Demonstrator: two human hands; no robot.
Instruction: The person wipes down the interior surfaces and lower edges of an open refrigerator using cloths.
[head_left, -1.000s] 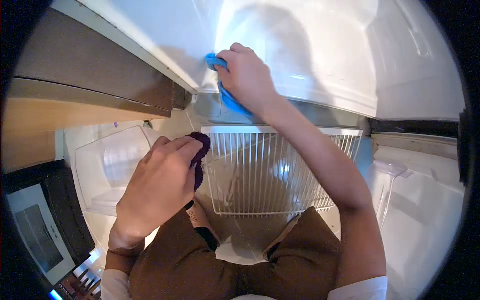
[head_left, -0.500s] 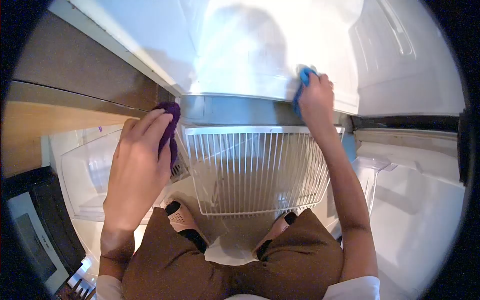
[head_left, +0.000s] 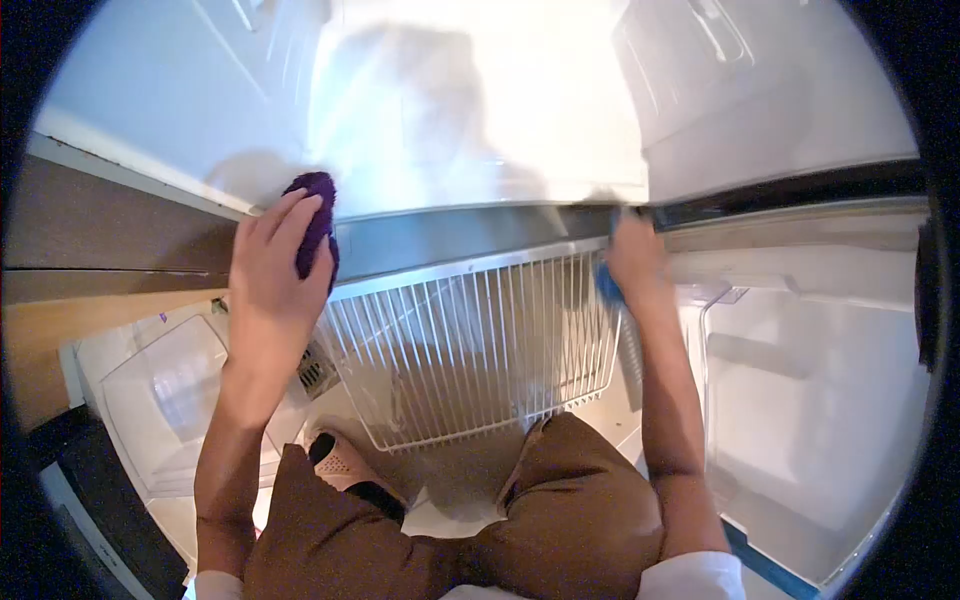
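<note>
Holding blue cloth (head_left: 607,286), right hand (head_left: 638,256) now nearer white rack (head_left: 470,268).

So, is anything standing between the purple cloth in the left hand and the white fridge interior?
Nothing visible stands between them: the left hand holds the purple cloth by the front left edge of the fridge interior. The wire rack is on the near side, outside that path.

From your head, the camera looks forward and steeply down through a wide, dark-cornered lens. Your brown trousers (head_left: 450,555) lie nearest, at the bottom; your left hand (head_left: 272,268) and right hand (head_left: 638,258) sit at middle distance, and a white interior (head_left: 400,120) fills the top, farther away.
</note>
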